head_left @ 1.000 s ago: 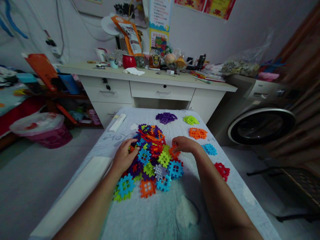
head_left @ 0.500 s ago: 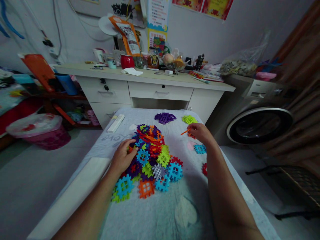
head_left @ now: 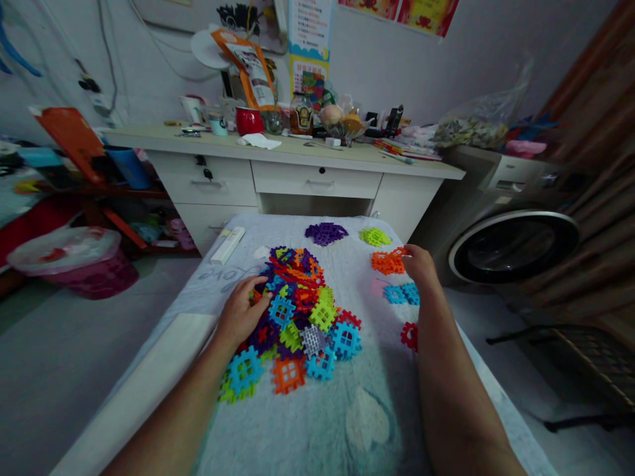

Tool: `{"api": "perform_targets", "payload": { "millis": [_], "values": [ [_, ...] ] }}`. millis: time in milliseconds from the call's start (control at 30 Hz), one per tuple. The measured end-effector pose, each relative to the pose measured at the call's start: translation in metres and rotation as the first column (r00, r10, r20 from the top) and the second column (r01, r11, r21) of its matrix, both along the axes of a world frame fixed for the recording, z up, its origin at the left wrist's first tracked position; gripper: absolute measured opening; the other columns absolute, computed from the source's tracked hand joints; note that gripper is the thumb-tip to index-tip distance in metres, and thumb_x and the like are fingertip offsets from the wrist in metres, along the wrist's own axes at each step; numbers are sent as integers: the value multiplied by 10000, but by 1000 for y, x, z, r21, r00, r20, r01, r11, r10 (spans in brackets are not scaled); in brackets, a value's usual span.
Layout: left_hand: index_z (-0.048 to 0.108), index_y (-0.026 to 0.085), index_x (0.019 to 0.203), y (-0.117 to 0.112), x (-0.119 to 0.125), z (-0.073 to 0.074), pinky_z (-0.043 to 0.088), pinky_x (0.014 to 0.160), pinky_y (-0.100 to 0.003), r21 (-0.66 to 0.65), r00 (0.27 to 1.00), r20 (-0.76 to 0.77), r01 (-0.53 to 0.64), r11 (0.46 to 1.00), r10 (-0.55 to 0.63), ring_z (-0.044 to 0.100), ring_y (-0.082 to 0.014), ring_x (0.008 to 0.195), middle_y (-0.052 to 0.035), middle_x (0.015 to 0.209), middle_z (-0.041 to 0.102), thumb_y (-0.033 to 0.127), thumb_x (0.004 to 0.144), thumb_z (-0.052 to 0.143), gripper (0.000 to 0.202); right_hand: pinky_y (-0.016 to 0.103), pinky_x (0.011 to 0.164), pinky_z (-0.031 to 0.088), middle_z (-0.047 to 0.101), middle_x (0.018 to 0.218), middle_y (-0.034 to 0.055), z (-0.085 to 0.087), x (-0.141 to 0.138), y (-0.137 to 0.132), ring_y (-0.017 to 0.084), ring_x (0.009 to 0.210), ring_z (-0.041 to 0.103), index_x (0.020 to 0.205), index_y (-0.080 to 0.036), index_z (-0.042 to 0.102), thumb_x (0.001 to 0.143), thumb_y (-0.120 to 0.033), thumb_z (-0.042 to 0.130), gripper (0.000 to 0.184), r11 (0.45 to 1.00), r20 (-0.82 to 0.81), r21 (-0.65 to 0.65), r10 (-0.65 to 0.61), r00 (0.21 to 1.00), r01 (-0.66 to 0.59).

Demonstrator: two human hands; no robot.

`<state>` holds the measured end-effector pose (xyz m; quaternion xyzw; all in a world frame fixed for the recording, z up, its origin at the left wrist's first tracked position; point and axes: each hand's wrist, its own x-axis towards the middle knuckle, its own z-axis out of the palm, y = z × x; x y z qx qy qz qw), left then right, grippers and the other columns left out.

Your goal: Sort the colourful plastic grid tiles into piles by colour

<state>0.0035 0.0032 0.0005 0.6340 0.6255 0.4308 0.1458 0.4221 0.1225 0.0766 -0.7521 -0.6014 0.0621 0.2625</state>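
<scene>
A mixed heap of plastic interlocking window blocks (head_left: pixel 297 284) in several colours lies on the cloth-covered table (head_left: pixel 317 430). My left hand (head_left: pixel 243 311) rests against the heap's left side, thumb apart from the fingers, gripping nothing that I can see. Over on the right, my right hand (head_left: pixel 421 266) has its fingertips pinched at the right edge of a small orange pile (head_left: pixel 387 262), on an orange block there; the fingers partly hide it. Blue blocks (head_left: pixel 397 293) lie just nearer than that pile. A red block (head_left: pixel 409 336) is partly covered by my right forearm.
Purple blocks (head_left: pixel 326 233) and lime-green blocks (head_left: pixel 375 237) form separate piles at the far end. A white narrow box (head_left: pixel 228 245) lies at the far left. Beyond stands a cluttered white desk (head_left: pixel 208 178), with a washing machine (head_left: pixel 510 244) to the right.
My right hand has moved right with the orange block, from above the orange pile to its right edge, uncovering that pile. My left hand has stayed at the heap. The view has shifted slightly.
</scene>
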Motion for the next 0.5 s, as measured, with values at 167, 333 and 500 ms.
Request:
{"api": "perform_targets", "payload": {
  "millis": [167,333,500],
  "values": [
    [624,222,1146,0,0,1,391,1087,-418,-7,1000,1,0,1000,0,550,-253,1190,-79,1234,604,477,822,548,420,271,878,453,671,1183,141,-2,-1,1,231,1067,618,1264,-123,614,776,-130,472,508,998,19,-56,-25,1000,26],
    [619,228,1148,0,0,-1,379,1097,-414,-6,1000,19,4,1000,-4,542,-249,1200,-75,1233,601,473,819,552,417,262,854,452,670,1165,151,-11,0,6,222,1033,622,1245,-116,613,769,-108,487,492,991,49,-135,-4,999,11],
    [620,237,1158,1,-1,-3,380,1098,-402,-5,1000,16,1,1000,0,542,-247,1203,-70,1240,595,483,819,554,424,280,814,470,660,1119,175,-14,2,8,240,991,641,1193,-126,639,795,-139,511,418,975,131,-223,13,991,17]
  ]
}}
